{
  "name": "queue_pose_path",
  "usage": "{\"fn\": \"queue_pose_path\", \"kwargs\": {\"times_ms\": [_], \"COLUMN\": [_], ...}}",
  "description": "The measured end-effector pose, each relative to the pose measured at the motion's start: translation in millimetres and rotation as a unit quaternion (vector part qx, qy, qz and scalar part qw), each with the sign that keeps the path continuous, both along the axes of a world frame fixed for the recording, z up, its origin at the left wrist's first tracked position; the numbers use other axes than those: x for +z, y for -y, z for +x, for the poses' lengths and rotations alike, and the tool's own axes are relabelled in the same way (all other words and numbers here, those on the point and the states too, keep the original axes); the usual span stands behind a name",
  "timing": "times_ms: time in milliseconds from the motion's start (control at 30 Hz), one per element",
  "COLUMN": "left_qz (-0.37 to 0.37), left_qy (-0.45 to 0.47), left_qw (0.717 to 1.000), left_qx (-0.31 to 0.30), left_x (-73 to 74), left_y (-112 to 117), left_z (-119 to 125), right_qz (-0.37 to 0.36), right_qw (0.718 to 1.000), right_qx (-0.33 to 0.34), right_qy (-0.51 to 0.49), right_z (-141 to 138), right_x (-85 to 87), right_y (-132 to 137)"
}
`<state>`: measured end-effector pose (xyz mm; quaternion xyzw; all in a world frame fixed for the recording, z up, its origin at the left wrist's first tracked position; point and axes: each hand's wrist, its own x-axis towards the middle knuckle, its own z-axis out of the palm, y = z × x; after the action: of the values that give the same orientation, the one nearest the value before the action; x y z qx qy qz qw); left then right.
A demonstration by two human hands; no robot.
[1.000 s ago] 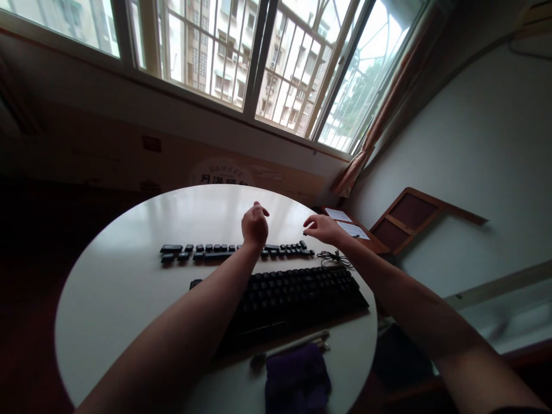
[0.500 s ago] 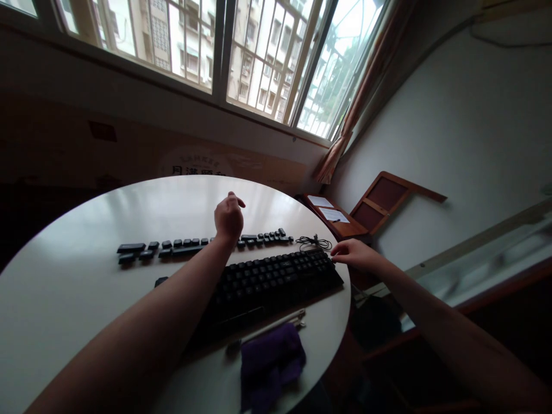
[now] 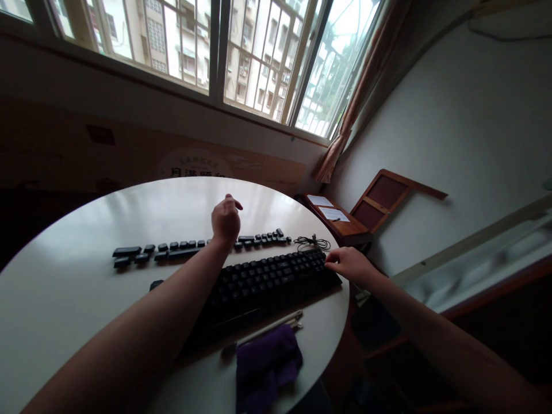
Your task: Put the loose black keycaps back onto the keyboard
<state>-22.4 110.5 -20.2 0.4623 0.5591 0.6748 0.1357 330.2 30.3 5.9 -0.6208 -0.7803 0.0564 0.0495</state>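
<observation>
A black keyboard [image 3: 267,282] lies on a round white table [image 3: 77,287]. Behind it, a row of loose black keycaps [image 3: 172,250] runs left to right. My left hand [image 3: 225,221] hovers over that row with its fingers curled in; what it holds, if anything, is hidden. My right hand [image 3: 347,263] rests at the keyboard's right end, fingertips pinched down on the keys there. A coiled black cable [image 3: 311,242] lies just behind the right end.
A purple cloth [image 3: 265,362] and a thin metal tool [image 3: 263,332] lie at the table's near edge. A wooden folding stand with papers [image 3: 345,221] is beyond the table on the right. A barred window [image 3: 241,57] fills the back.
My right hand came down from above the keycap row to the keyboard's right end. The view shifted right. My left hand stayed over the keycaps.
</observation>
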Motion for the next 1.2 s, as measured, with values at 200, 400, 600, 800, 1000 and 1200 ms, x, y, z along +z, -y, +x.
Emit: {"fn": "queue_pose_path", "kwargs": {"times_ms": [200,400,600,800,1000,1200], "left_qz": [0.004,0.005,0.006,0.004,0.004,0.009], "left_qy": [0.036,0.037,0.039,0.037,0.036,0.034], "left_qw": [0.999,0.999,0.999,0.999,0.999,0.999], "left_qx": [-0.007,-0.008,-0.007,-0.004,-0.004,-0.005], "left_x": [-0.8,1.2,3.1,3.1,3.8,6.5], "left_y": [-1.1,0.8,4.4,6.1,4.5,6.7], "left_z": [0.2,0.4,0.5,1.0,1.1,1.3], "right_qz": [0.032,0.06,0.1,0.123,0.112,0.072], "right_qw": [0.998,0.995,0.99,0.988,0.992,0.996], "right_qx": [-0.024,-0.034,-0.03,0.014,0.049,0.045], "right_qy": [0.047,0.072,0.092,0.097,0.04,0.018], "right_z": [-2.4,-3.8,-11.7,-6.6,17.5,32.7], "right_x": [-3.8,-8.7,-18.2,-26.5,-38.9,-47.5], "right_y": [8.1,13.4,23.3,29.7,25.7,25.1]}}
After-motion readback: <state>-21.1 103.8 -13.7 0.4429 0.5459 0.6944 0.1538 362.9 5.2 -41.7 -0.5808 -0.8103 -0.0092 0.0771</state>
